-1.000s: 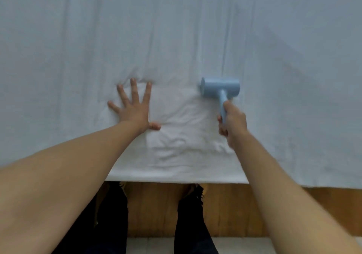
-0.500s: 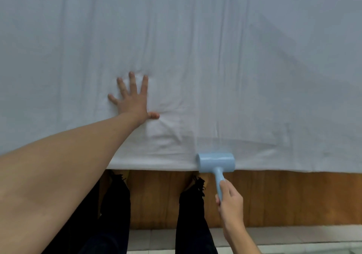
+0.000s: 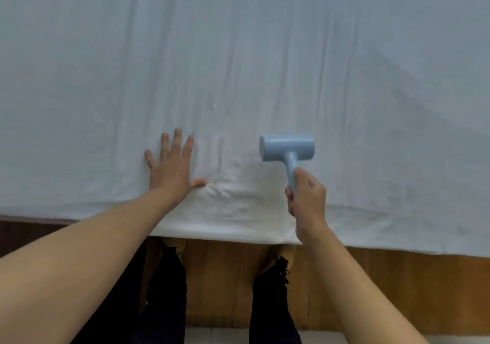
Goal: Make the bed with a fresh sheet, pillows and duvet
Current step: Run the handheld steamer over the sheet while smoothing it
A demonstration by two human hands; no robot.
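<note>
A white sheet [image 3: 238, 65] covers the bed and fills the upper part of the view, with long creases running away from me. My left hand [image 3: 172, 168] lies flat on it near the front edge, fingers spread and straight. My right hand [image 3: 307, 200] grips the handle of a light blue roller [image 3: 287, 146], whose cylinder head sits on the sheet to the right of my left hand. Small wrinkles bunch between the two hands.
The bed's wooden side board [image 3: 384, 285] runs below the sheet's front edge. My legs in dark trousers [image 3: 164, 304] stand against it. A strip of pale floor [image 3: 212, 335] shows at the bottom.
The roller was pulled back to the bed's front edge half a second ago; now my right hand has pushed it forward onto the sheet again. My left hand stays pressed in place.
</note>
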